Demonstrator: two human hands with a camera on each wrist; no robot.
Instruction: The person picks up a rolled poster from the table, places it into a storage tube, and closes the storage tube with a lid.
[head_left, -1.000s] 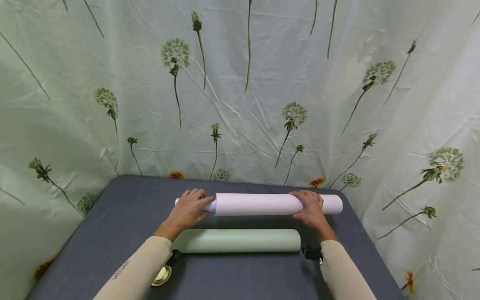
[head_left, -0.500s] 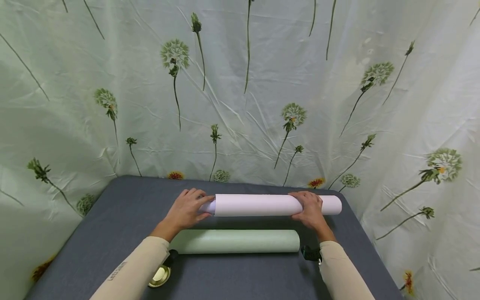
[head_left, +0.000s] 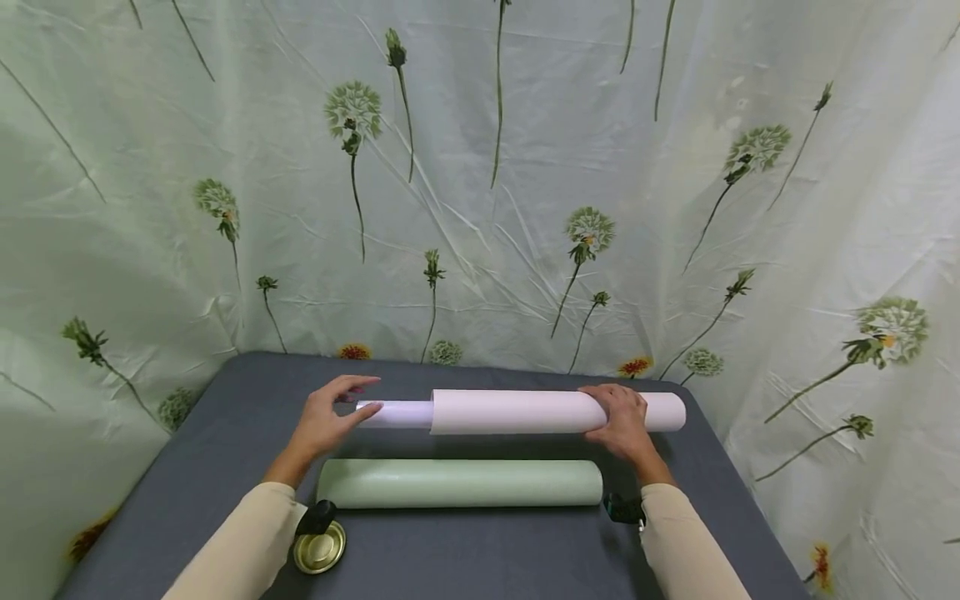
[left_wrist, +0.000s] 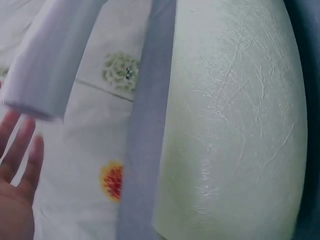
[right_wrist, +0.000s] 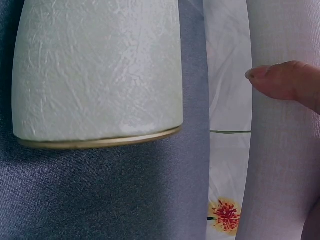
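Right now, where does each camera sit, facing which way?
Head: head-worn, looking forward-down at the pale-pink cylindrical roll; left hand, right hand, cream fabric sleeves show.
Left wrist: on that wrist, looking at the pale green textured cylinder; left-hand fingers show.
Right wrist: on that wrist, looking at the green cylinder's gold-rimmed end; part of the right hand shows.
Both wrist views share the green cylinder.

Flower-printed pale cloth [head_left: 465,167] hangs behind the slate-blue table [head_left: 480,554].
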